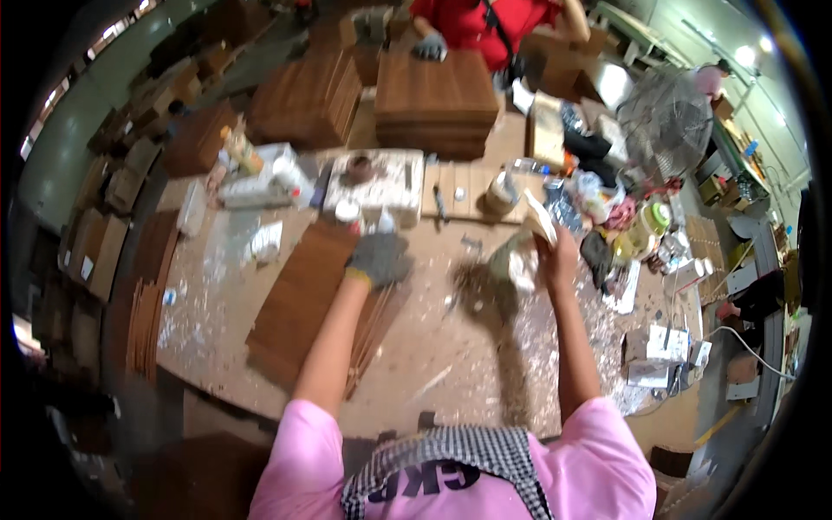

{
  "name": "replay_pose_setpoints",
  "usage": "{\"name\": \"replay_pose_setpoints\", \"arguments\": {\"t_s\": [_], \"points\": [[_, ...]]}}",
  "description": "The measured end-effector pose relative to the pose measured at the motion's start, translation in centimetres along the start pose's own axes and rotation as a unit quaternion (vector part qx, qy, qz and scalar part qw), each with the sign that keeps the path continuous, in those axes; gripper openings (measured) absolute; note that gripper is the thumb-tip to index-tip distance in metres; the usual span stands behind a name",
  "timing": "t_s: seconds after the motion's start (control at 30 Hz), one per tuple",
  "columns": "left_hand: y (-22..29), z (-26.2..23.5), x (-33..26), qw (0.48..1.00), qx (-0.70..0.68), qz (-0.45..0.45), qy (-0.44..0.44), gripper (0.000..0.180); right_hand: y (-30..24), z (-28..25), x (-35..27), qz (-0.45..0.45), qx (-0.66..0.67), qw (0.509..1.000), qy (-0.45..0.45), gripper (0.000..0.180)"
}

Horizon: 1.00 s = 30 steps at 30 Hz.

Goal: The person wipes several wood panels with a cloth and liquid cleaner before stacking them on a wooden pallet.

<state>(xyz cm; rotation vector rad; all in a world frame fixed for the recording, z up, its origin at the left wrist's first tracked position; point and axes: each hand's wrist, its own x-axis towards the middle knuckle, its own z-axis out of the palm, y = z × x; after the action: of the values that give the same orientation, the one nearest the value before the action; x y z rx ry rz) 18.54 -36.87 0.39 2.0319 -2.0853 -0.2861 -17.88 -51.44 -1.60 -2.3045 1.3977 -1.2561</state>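
The right hand (559, 253) pinches one pale sheet (539, 215); a whitish bundle (517, 262) sits just below, and whether the two join is unclear. The gloved left hand (379, 258) lies on one pile of brown panels (303, 295), left of the surface's middle; whether its fingers are spread, I cannot tell. The panels are too blurred to count. Just beyond that hand stands one white jar (348, 213), then one white tray (400, 186), between the pile and two larger stacks (438, 87) at the far edge. One cup (501, 194) stands beyond the bundle. Bags (596, 198) and one green-lidded bottle (648, 227) crowd the far right corner. A person in red (468, 26) rests one gloved hand on the right stack.
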Motion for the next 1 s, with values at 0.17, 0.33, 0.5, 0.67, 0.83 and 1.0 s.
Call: {"name": "replay_pose_setpoints", "arguments": {"t_s": [0.17, 0.33, 0.5, 0.67, 0.83, 1.0], "points": [[1.8, -1.2, 1.1, 1.000, 0.007, -0.003, 0.010, 0.039, 1.4, 0.8, 1.0, -0.054, -0.048, 0.997, -0.003, 0.037], [0.1, -0.2, 0.1, 0.999, -0.006, -0.034, 0.027, 0.039, -6.2, -1.6, 1.8, -0.004, -0.064, 0.998, -0.006, 0.029], [-0.4, 0.3, -0.1, 0.998, 0.041, -0.005, 0.042, 0.036, -16.1, 3.7, -2.6, 0.102, 0.108, 0.984, -0.101, 0.025], [1.1, -0.4, 1.3, 0.999, 0.032, 0.012, 0.018, 0.039, -17.2, 16.9, -16.7, 0.003, -0.035, 0.956, -0.293, 0.017], [0.1, -1.0, 0.5, 0.996, 0.084, 0.007, -0.007, 0.038, -20.7, 13.6, -13.4, -0.131, -0.126, 0.937, -0.299, 0.019], [-0.9, 0.2, 0.4, 0.991, 0.122, 0.052, 0.024, 0.035, -21.0, 14.0, -12.4, -0.111, -0.182, 0.906, -0.366, 0.015]]}}
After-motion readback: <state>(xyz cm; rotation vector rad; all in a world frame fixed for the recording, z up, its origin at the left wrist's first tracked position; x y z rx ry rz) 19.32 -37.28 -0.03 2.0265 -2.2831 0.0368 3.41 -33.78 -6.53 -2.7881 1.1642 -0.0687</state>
